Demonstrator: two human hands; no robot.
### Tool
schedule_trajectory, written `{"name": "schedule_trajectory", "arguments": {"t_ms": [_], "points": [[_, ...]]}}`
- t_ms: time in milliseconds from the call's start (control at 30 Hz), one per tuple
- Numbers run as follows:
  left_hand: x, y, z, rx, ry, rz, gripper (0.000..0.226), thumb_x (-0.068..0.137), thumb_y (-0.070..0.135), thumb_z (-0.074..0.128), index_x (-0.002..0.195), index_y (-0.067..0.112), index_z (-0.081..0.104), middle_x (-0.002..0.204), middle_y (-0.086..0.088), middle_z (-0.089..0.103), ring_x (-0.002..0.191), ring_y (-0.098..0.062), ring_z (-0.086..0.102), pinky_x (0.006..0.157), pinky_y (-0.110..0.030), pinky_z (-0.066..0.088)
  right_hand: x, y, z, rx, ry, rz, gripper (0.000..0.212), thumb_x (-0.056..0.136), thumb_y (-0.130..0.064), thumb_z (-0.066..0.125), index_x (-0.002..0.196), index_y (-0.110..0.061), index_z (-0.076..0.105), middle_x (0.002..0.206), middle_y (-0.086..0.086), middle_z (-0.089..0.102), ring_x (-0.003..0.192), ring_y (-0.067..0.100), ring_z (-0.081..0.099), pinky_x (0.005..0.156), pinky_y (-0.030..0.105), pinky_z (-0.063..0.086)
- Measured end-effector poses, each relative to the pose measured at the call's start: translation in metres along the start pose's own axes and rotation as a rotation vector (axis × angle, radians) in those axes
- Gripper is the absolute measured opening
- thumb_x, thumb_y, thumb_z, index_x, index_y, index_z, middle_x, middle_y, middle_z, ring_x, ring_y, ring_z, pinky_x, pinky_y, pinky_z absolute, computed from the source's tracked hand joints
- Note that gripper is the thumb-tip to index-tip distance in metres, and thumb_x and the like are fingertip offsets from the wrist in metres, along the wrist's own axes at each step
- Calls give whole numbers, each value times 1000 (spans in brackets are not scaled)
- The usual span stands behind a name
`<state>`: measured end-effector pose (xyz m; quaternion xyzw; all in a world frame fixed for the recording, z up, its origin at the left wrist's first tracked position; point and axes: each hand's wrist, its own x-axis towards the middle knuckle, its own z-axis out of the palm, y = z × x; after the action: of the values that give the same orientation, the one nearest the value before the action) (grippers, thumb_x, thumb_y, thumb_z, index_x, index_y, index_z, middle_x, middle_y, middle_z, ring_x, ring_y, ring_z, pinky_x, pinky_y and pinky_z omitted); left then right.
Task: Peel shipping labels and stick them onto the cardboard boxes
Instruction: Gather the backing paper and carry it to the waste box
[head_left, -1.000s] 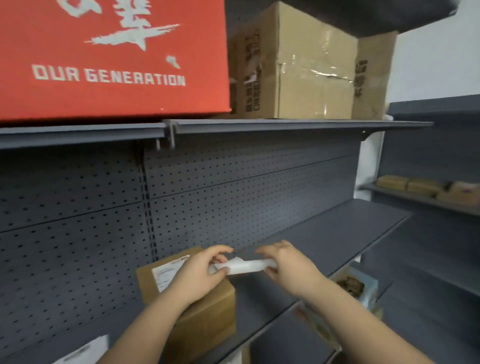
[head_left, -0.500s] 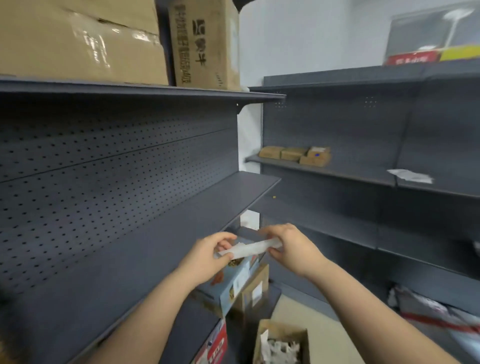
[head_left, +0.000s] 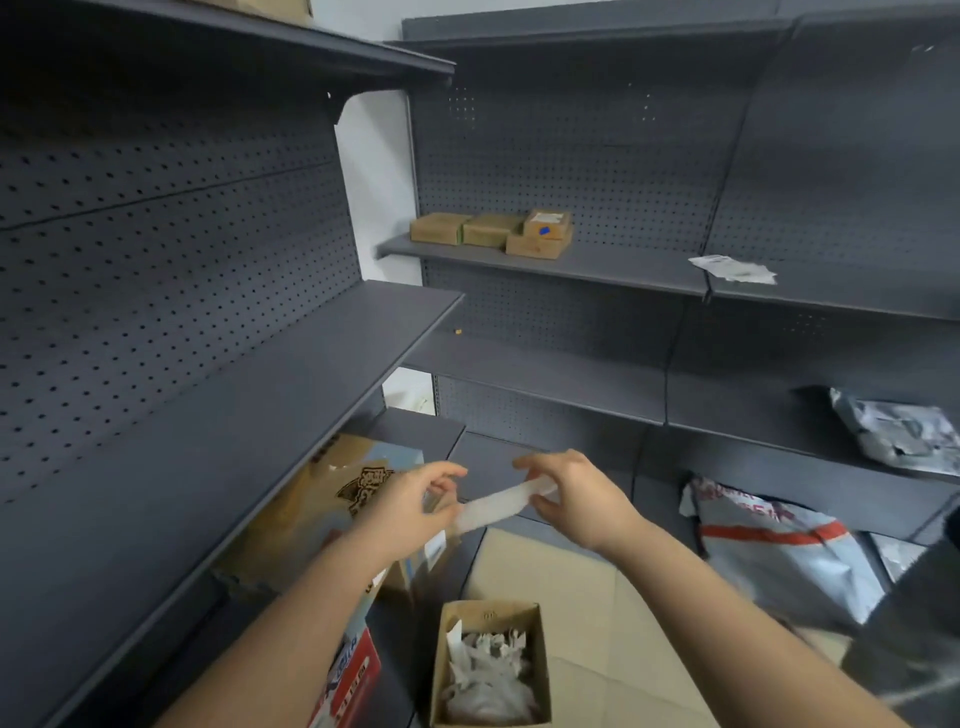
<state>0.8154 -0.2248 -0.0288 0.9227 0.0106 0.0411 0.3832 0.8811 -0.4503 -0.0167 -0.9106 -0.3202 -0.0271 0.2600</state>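
A white strip of label backing paper (head_left: 493, 506) stretches between my two hands at chest height. My left hand (head_left: 410, 512) pinches its lower left end. My right hand (head_left: 576, 499) grips its upper right end. Straight below on the floor stands an open cardboard box (head_left: 491, 613) holding crumpled white paper scraps. Several small cardboard boxes (head_left: 493, 231) sit on the far shelf (head_left: 613, 270), one with a label and a blue mark on top. Loose white labels (head_left: 735, 269) lie further right on that shelf.
Dark grey pegboard shelving runs along the left (head_left: 249, 384) and across the back. Grey shipping bags (head_left: 774, 545) lie low on the right, another on a shelf (head_left: 898, 431). A printed carton (head_left: 332, 499) sits under the left shelf. The floor (head_left: 597, 613) is tan.
My view has swung right and downward, away from the labelled box on the left shelf. The floor box of scraps has come into sight. Both hands still hold the white strip.
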Motion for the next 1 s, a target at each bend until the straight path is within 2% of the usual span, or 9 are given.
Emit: {"name": "schedule_trajectory", "arguments": {"t_ms": [200,400,500,633,733,800,900,1000], "points": [[80,-47,22,22,-80,26,41,84,26,67,123,35,56,112,13,65,105,-1,58,96,-37,52,46,51,48,-44,-109,94,43,87,-13,57,127,-26,52,120,-1,64,116,22,49,93,36,45],[121,-87,41,-3,-102,-3,40,85,24,66,123,31,57,111,12,64,109,-8,58,100,-44,47,72,87,104,-33,-241,147,46,85,-12,56,128,-25,51,120,2,64,115,24,51,95,35,44],[129,-107,46,10,-75,-27,37,85,22,67,120,29,60,116,9,65,113,-8,55,104,-40,43,82,99,132,-19,-299,147,52,84,-10,56,133,-26,45,118,4,64,115,25,49,94,37,45],[137,-132,53,43,-31,-49,37,83,23,69,118,30,61,113,8,67,113,-13,55,100,-39,46,91,113,171,13,-392,165,57,84,-11,56,136,-29,39,117,6,62,115,27,49,92,40,47],[138,-143,61,92,39,-34,31,81,19,72,111,22,67,110,5,70,110,-17,56,95,-28,41,90,118,199,21,-436,193,57,85,-13,54,136,-32,38,117,6,61,115,26,49,89,38,47],[138,-151,68,109,72,-32,28,79,17,73,106,21,69,107,4,70,106,-18,56,91,-25,39,87,121,219,22,-469,202,55,86,-13,55,136,-32,38,117,6,61,115,26,49,88,38,47],[138,-163,75,98,97,-51,26,79,18,72,105,25,69,105,8,69,104,-13,53,90,-28,42,86,126,241,31,-513,227,55,87,-14,54,135,-34,38,119,4,59,114,25,50,87,35,46],[137,-168,79,97,117,-68,28,79,19,72,107,26,68,106,10,66,103,-6,47,89,-25,39,87,131,257,22,-559,239,55,87,-15,54,136,-34,37,121,4,59,114,24,51,89,34,47]]}}
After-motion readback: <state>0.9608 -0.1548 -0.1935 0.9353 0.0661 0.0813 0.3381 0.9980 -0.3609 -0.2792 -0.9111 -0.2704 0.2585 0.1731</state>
